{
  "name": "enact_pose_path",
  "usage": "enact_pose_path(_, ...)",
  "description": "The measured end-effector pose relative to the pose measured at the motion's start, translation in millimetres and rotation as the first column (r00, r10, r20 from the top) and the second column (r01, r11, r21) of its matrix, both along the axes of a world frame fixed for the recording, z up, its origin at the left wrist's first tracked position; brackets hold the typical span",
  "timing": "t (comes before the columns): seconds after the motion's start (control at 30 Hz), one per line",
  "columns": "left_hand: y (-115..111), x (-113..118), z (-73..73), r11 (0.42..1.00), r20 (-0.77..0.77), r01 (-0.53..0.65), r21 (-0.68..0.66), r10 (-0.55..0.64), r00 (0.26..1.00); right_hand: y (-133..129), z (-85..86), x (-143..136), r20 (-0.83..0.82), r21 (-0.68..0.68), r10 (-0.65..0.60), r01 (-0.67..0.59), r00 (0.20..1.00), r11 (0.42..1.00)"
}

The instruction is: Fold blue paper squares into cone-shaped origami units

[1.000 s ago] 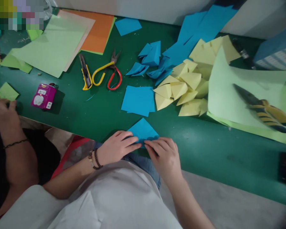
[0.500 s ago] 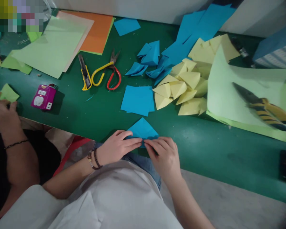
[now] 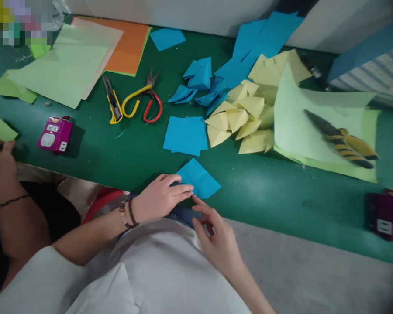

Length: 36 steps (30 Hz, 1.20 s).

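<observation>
A creased blue paper square (image 3: 201, 179) lies turned cornerwise at the table's front edge. My left hand (image 3: 162, 192) holds its left side, with the fingers stretched over it and the thumb hidden. Close to the paper's lower corner is my right hand (image 3: 214, 233), its thumb and index finger apart and nothing between them. The right index fingertip is beside my left fingertips; whether it touches the paper I cannot tell. Just beyond lies a small stack of blue squares (image 3: 185, 135). Folded blue pieces (image 3: 199, 75) and folded yellow pieces (image 3: 237, 117) are grouped behind it.
A utility knife (image 3: 113, 100) and scissors-like cutters (image 3: 142, 100) lie left of centre. Pliers (image 3: 343, 141) rest on pale green sheets (image 3: 314, 102) at right. Purple boxes stand at left (image 3: 55, 135) and right (image 3: 388, 213). Another person's hand (image 3: 0, 161) is at far left.
My right hand has drawn back and down from the paper, and its thumb and index finger have parted. The paper's right side, folded up before, now lies flatter. The view has shifted slightly right.
</observation>
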<state>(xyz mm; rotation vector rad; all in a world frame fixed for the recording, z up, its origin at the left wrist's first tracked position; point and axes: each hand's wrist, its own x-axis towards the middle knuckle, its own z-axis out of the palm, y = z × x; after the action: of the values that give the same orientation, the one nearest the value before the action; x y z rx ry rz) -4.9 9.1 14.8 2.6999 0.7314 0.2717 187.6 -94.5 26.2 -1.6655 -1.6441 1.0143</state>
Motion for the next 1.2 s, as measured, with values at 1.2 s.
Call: enact_pose_path(1.2, 10.7, -4.3, -6.2, 0.979, 0.068, 0.034, -0.201, -0.021, 0.997, 32.5, -31.0, -41.9, 0.511, 0.464, -0.076, -0.201, 0.856, 0.863)
